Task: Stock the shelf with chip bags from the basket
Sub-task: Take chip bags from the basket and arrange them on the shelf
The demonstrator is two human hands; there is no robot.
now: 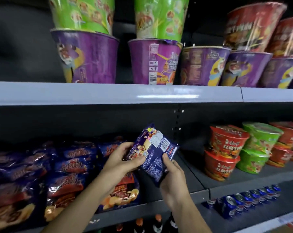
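Several shiny dark blue chip bags (66,167) with red print already lie in rows on the left part of the dark grey metal shelf board (191,172), so a good part of the stocking seems done. One more dark blue foil chip bag (156,155) is in the air just above this board, tilted, and not yet set down. The left hand (125,158) holds its left edge with curled fingers. The right hand (172,179) grips its lower right corner, thumb on the foil. Bare board shows to the right of the lying bags, and red and green paper noodle bowls (226,148) stand just past the right end of the board. I judge this bag goes into that free place. The basket is not in view, so I cannot tell how many bags are left
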